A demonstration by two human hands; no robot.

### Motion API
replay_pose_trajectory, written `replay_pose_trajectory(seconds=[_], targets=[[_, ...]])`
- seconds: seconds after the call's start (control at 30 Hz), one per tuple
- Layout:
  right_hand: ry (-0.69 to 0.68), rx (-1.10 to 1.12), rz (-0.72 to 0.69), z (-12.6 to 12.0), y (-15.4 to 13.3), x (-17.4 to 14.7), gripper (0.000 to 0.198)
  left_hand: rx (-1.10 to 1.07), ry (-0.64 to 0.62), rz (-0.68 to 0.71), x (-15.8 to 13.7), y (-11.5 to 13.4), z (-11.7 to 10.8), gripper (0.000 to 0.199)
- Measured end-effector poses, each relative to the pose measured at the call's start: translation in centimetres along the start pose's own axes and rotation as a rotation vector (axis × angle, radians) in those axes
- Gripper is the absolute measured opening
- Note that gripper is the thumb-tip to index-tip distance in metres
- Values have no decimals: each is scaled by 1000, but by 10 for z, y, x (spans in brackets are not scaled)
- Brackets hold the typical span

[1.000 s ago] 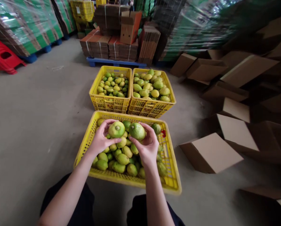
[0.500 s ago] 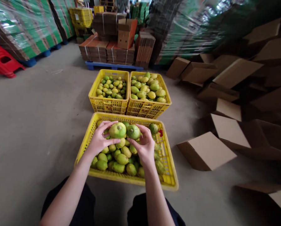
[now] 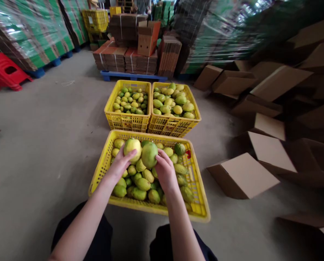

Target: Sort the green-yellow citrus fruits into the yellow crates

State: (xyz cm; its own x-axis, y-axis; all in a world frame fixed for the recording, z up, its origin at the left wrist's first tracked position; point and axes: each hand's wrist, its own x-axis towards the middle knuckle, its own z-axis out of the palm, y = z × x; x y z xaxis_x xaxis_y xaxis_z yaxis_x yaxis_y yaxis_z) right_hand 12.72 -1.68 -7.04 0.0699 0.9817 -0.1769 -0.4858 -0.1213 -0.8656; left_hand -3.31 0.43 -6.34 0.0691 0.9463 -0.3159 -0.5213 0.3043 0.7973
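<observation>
Over the front crate, my left hand (image 3: 121, 163) is closed around a yellow-green lemon (image 3: 131, 148), thumb across its near side. My right hand (image 3: 166, 168) grips a greener lemon (image 3: 149, 156) by its right side. The two fruits are side by side, so close that I cannot tell whether they touch. Below them a shallow yellow crate (image 3: 204, 203) holds many green and yellow lemons (image 3: 142, 184), partly hidden by my hands.
Two yellow crates of lemons stand just beyond, one at left (image 3: 107, 113) and one at right (image 3: 196, 117). Open cardboard boxes (image 3: 250, 174) litter the right side. Flattened cartons (image 3: 110, 59) sit on a blue pallet (image 3: 135, 76). A red stool (image 3: 7, 70) is at far left.
Both lemons have been turned in my hands, so their ends no longer face me. My grip has shifted lower on them. A dark object has appeared at the left edge.
</observation>
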Motion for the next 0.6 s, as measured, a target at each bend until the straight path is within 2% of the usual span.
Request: replay_pose_trajectory(seconds=[0.13, 0.27, 0.33, 0.47, 0.6], targets=[[68, 146, 75, 3, 11, 7, 27, -102, 138, -49, 4, -3, 7, 42], [120, 216, 163, 2, 13, 10, 39, -213, 219, -75, 9, 2, 12, 30], [92, 201, 161, 1, 12, 9, 44, -243, 219, -116, 10, 5, 13, 30], [90, 182, 93, 2, 8, 7, 40, -298, 156, -224, 10, 8, 14, 33], [261, 258, 143, 6, 6, 9, 36, -352, 80, -253, 8, 8, 12, 34]])
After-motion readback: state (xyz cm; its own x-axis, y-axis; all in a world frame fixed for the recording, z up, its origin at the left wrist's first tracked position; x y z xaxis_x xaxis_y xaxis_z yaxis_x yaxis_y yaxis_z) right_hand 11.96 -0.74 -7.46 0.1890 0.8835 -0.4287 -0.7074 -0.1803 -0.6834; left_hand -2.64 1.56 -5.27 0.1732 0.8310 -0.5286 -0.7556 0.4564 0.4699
